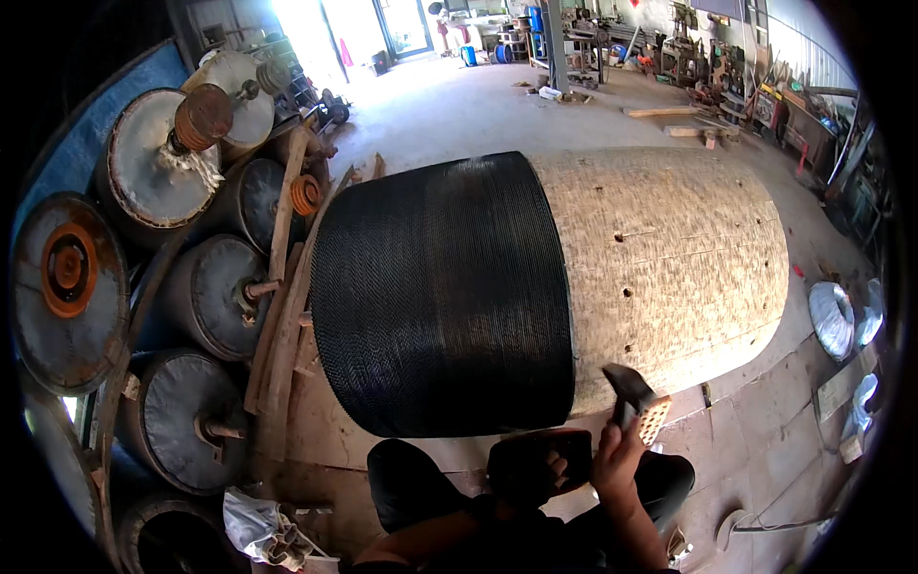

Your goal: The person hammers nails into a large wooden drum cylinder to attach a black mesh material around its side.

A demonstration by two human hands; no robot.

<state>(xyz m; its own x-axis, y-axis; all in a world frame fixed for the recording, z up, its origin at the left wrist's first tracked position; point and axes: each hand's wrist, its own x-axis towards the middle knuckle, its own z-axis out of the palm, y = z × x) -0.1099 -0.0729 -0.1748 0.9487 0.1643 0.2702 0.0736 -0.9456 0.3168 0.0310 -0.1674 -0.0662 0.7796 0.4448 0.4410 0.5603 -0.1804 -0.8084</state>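
A large wooden drum [684, 249] lies on its side before me, pale and bare on its right part, with several small dark holes. Its left part carries a black, finely ridged covering [440, 297]. My right hand [617, 459] is closed around a hammer, whose dark head [628, 386] is up by the drum's near side. Close to my lap is a dark open container [512, 464] with a brownish rim. My left hand [552, 467] is in shadow at this container; its fingers are too dark to read. A holed brick [654, 421] stands behind my right hand, by the drum.
Several metal-ended rollers [191, 421] are stacked on the left, with wooden beams [282, 344] beside them. A crumpled white bag [258, 526] lies at lower left. White wrapped bundles [832, 320] sit at right. Planks [660, 112] and a steel post [555, 48] are farther back.
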